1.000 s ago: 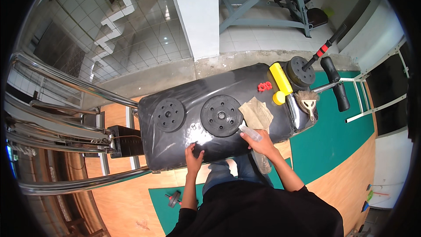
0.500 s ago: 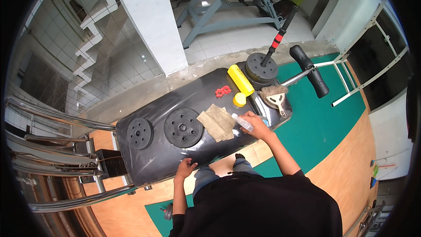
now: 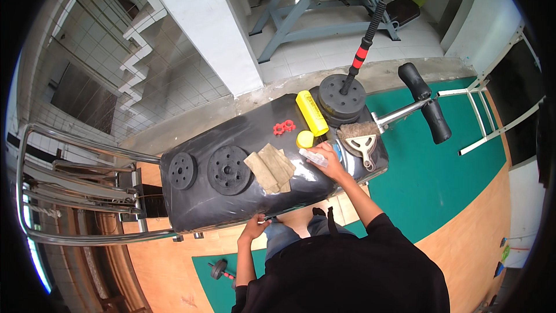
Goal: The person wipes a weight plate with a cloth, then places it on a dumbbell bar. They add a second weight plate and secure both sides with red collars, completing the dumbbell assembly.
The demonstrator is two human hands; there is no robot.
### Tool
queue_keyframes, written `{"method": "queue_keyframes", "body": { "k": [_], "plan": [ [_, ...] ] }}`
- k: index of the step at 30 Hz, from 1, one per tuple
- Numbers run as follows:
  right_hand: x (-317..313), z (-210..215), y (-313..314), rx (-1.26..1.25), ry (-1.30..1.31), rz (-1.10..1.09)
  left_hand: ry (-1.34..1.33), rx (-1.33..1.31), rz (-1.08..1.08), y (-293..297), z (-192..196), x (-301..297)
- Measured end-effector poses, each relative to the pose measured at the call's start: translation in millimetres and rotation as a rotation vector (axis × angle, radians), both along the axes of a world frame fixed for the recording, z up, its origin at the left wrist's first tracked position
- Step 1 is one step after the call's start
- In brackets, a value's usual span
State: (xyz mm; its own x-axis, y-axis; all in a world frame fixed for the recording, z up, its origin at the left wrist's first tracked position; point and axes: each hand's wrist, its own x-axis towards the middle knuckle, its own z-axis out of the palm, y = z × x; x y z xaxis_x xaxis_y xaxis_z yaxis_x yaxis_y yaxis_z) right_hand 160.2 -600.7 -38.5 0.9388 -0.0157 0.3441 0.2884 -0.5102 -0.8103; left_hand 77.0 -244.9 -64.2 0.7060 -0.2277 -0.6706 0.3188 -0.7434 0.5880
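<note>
My right hand (image 3: 331,165) is closed round a clear plastic bottle (image 3: 313,157) with a blue part showing behind the fingers. It is held over the black padded bench (image 3: 197,214), close to a round yellow cap (image 3: 304,139). Left of it lies a folded beige cloth (image 3: 269,168). At the bench's near edge is my left hand (image 3: 253,229), its fingers loosely bent and somewhat apart, with nothing visible in them. Two black weight plates, a larger one (image 3: 229,170) and a smaller one (image 3: 182,171), rest on the bench's left half.
Behind the cap lie a yellow tube case (image 3: 312,113) and red star collars (image 3: 284,127). A brush (image 3: 360,142) sits at the right end. Stacked plates (image 3: 341,95) carry an upright bar (image 3: 366,46). A small dumbbell (image 3: 220,269) lies on the green mat (image 3: 428,191).
The view has shifted, so the bench appears farther left. My right hand has brought the bottle closer to the yellow cap. My left hand stays by the near edge, its fingers less curled.
</note>
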Motion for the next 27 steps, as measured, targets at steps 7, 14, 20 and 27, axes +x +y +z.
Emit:
{"method": "queue_keyframes", "body": {
  "k": [7, 14, 20, 27],
  "plan": [
    [11.7, -24.8, 0.7, -0.145, 0.010, -0.122, 0.078, 0.020, 0.104, 0.7, -5.8, -49.6],
    [-73.8, -69.5, 49.5, 0.187, 0.262, -0.420, 0.086, 0.055, 0.250, 34.4, -7.7, -77.7],
    [-54.7, -44.2, 138.9, -0.200, 0.062, -0.026, 0.074, -0.011, 0.255, 73.6, -6.9, -82.8],
    [40.9, -47.5, 190.3, -0.671, 0.430, -0.387, 0.110, -0.030, 0.294, 156.4, -9.9, -96.9]
  ]
}}
